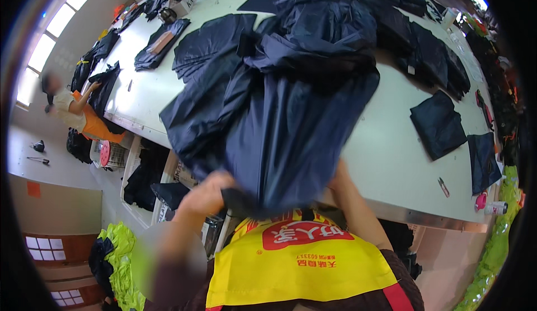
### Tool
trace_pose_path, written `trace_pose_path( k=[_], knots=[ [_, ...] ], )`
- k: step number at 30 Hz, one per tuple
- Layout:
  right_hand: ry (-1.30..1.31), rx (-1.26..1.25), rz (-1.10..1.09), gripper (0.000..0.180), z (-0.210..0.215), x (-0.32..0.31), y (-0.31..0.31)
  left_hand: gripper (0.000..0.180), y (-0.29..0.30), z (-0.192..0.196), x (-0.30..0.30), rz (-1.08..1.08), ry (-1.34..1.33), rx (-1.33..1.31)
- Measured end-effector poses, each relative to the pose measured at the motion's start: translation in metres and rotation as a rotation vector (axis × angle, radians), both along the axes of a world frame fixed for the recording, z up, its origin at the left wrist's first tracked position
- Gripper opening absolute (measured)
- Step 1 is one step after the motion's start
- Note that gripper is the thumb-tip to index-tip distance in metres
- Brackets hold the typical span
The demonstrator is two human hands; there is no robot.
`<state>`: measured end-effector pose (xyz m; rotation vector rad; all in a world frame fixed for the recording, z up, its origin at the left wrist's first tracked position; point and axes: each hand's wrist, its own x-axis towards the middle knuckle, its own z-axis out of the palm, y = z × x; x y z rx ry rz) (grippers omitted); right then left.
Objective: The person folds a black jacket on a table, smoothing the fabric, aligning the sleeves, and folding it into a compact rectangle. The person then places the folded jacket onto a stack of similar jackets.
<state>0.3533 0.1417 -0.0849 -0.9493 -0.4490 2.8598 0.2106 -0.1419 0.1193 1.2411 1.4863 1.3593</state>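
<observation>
A large navy garment (pixel 285 126) of thin, slightly shiny cloth lies bunched at its far end on the table and hangs spread toward me at its near end. My left hand (pixel 210 193), smeared by motion, is closed on its near left edge. At the near right edge is my right hand (pixel 338 176), gripping the cloth, with its fingers mostly hidden behind it. Between my hands the garment's near edge sags just above the yellow apron (pixel 302 266) I wear. The exact kind of garment is hard to make out.
Around it on the white table (pixel 386 160) lie folded dark garments (pixel 438 123), a stack (pixel 215 42) at far left and a small snipping tool (pixel 443 186). Under the table's left edge stands a bin (pixel 142 179) of dark cloth. A person (pixel 78 109) handles dark cloth at far left.
</observation>
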Motion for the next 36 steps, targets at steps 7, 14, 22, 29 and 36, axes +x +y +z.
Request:
trace_pose_path(
  k=[7,14,22,29,36],
  knots=[
    [0.380,0.190,-0.320,0.086,0.050,-0.030,0.127,0.030,-0.059,0.045,-0.014,0.008,-0.049,-0.756],
    [-0.121,0.525,-0.157,0.042,0.131,-0.101,-0.056,0.114,0.042,0.011,0.042,0.511,0.605,-0.370],
    [1.107,1.343,1.350,0.050,0.218,0.009,-0.032,0.043,-0.064,0.017,-0.014,0.865,0.738,-0.041],
    [1.146,1.610,0.639,0.041,0.299,-0.115,0.016,0.027,-0.141,0.135,-0.001,0.732,0.535,0.433],
    [1.818,1.173,1.008,0.043,0.117,-0.222,-0.147,0.031,-0.170,0.200,-0.009,1.133,0.896,0.116]
  ],
)
